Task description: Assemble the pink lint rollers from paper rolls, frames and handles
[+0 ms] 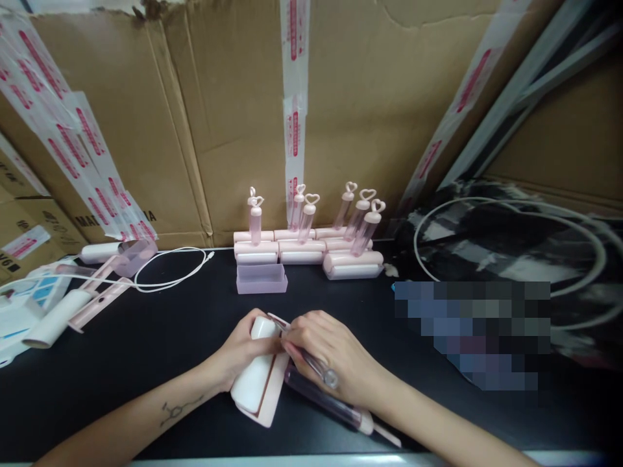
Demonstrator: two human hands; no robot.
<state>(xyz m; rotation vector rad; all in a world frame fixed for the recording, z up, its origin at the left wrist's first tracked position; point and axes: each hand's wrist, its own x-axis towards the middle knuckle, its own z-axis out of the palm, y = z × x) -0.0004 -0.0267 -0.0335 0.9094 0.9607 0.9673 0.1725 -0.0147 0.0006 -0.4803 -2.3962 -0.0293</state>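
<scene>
My left hand [237,355] is wrapped round a pink holder with a white cylindrical roll [252,381] in it, tilted above the black table. A flat pale-pink panel [270,407] lies along the roll's right side. My right hand [335,347] closes on a slim tool with a clear handle [321,368], perhaps a screwdriver. Its tip is hidden by my fingers at the upper end of the roll. Under my right hand, a dark translucent tube [326,401] with a pink end and thin rod lies on the table.
Pink cylinders with heart-topped tubes [365,230] stand in rows against the cardboard [233,130]. In front sits a lilac open box [261,280]. Pink parts [104,298], a white roll [61,318] and a cable [170,285] lie left. Right are coiled tubing [418,246] and a blurred patch.
</scene>
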